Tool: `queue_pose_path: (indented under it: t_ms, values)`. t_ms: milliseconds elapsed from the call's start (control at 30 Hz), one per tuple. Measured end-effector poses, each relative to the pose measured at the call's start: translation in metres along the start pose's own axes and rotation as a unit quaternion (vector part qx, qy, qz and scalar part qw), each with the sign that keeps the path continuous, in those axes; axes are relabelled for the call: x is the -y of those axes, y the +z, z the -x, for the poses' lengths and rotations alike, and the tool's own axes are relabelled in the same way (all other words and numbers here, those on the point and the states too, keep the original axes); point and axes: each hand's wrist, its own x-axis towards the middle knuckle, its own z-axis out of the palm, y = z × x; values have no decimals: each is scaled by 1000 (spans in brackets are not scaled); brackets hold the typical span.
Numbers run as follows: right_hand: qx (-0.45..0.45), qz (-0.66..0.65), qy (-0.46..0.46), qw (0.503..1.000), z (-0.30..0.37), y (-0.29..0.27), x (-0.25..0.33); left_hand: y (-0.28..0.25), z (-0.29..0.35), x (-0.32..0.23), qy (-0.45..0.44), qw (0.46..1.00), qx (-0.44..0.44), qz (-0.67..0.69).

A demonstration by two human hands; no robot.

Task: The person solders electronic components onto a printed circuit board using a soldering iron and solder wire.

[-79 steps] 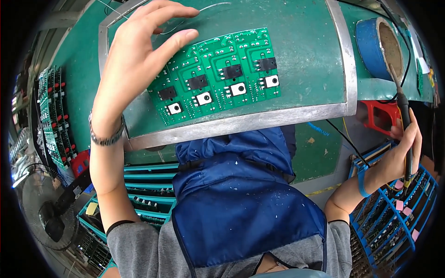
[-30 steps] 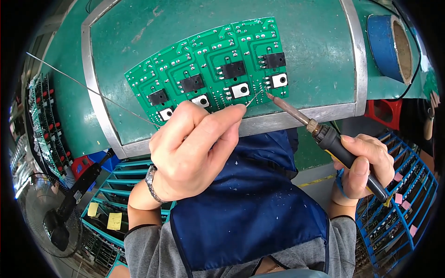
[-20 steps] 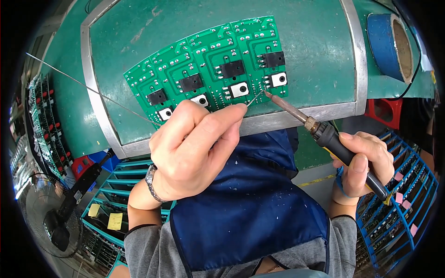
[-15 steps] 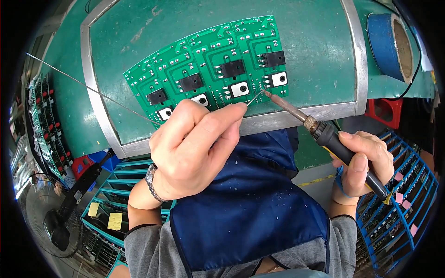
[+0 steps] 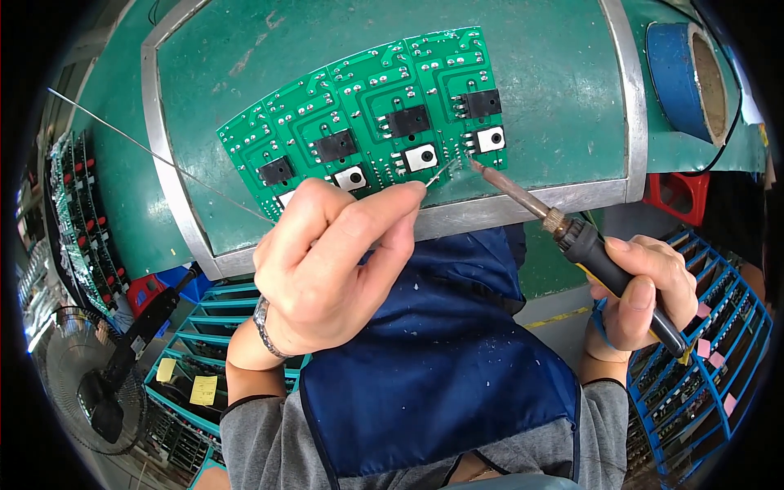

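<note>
The green printed circuit board [image 5: 363,110] lies component side up in the upper middle of the frame, on the green work surface [image 5: 555,122] inside its metal edging [image 5: 523,199]. Near its lower right corner, just left of the white-faced transistor [image 5: 483,147], the end of a thin solder wire [image 5: 441,173] and the tip of the soldering iron [image 5: 588,249] stand close together, seemingly apart (whether either touches a pad is too small to tell). The step in hand looks like soldering a row of small pins there; the next move would call for bringing wire and hot tip steadily onto one joint. The left hand [image 5: 331,265], centre of the frame, has thumb and forefinger pinched on the wire, the other fingers curled in. The right hand [image 5: 649,286], right of centre, wraps its fingers around the iron's handle. Beyond, a blue-sided ring [image 5: 674,82] stands at upper right
</note>
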Motion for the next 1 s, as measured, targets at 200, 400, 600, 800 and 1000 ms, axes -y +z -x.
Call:
queue_pose_path:
  t_ms: [200, 400, 600, 800, 1000]
  values:
    - [-60, 36, -16, 997, 5, -6, 1, -3, 1, 3, -7, 1000, -1, 6]
    - [-223, 318, -223, 894, 24, -53, -44, -6, 3, 2, -2, 1000, 1, 3]
    - [-348, 273, 76, 894, -13, -47, -45, -13, -1, 2, -17, 1000, -6, 9]
    - [-346, 277, 62, 894, -11, -50, -44, -31, -23, 20, 10, 992, 57, -112]
    - [-375, 225, 54, 898, -6, -49, -42, -38, -39, 26, 14, 971, 137, -193]
